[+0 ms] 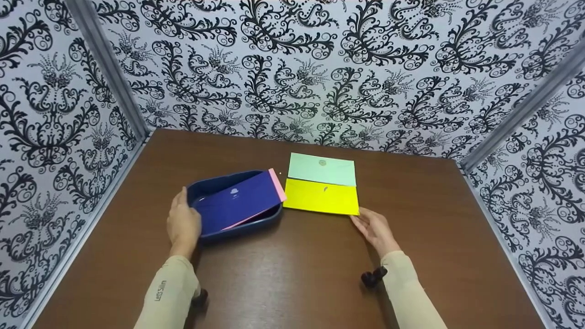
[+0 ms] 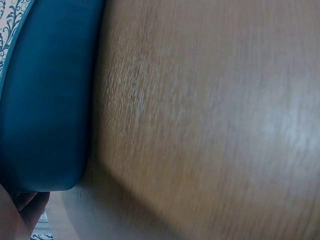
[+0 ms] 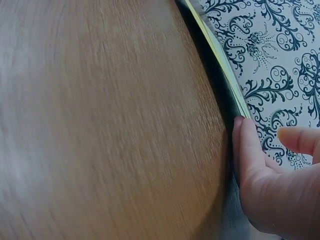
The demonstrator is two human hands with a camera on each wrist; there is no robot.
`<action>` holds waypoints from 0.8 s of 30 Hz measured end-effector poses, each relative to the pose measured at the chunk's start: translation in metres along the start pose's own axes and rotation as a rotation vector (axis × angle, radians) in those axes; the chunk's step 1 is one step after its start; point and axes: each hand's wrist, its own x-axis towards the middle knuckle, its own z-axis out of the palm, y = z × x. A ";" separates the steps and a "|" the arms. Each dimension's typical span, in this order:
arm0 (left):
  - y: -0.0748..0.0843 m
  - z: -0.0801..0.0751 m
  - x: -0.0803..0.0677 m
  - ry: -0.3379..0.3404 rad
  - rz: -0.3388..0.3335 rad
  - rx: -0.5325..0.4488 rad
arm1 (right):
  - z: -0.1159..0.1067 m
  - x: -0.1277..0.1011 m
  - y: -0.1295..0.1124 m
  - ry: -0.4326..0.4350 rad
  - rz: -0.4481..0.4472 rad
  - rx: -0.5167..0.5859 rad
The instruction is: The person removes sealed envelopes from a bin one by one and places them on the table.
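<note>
My left hand [image 1: 183, 225] holds the left end of a dark blue plastic tray [image 1: 242, 228]; in the left wrist view the fingers [image 2: 34, 207] show at the end of the tray wall [image 2: 47, 100]. A purple-blue paper envelope [image 1: 242, 196] with a small white emblem leans across the tray, a pink one [image 1: 278, 185] under it. To the right, a yellow envelope [image 1: 320, 196] lies on the table, bordering a mint-green one [image 1: 322, 169] behind it. At the yellow one's near right corner, my right hand [image 1: 374, 228] touches the edge with straight fingers [image 3: 250, 145], thumb apart.
The brown wooden table [image 1: 274, 283] carries everything. Patterned black-and-white walls [image 1: 292, 68] close it in at the back and sides, with grey metal strips at the corners. Black wrist devices [image 1: 374, 277] hang at both sleeves.
</note>
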 end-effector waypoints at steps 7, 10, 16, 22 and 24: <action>0.001 0.000 0.000 -0.002 -0.005 0.001 | 0.002 -0.002 -0.002 0.026 -0.012 -0.034; 0.000 0.000 -0.001 0.003 -0.006 0.010 | 0.003 -0.003 -0.004 0.029 -0.030 -0.051; 0.000 0.001 -0.001 0.012 0.000 0.010 | 0.003 -0.005 -0.007 0.041 -0.040 -0.111; 0.000 0.001 -0.002 0.016 0.007 0.003 | 0.001 -0.010 -0.010 0.058 -0.028 -0.185; 0.000 0.001 -0.002 0.016 0.007 0.001 | 0.001 -0.010 -0.011 0.059 -0.025 -0.198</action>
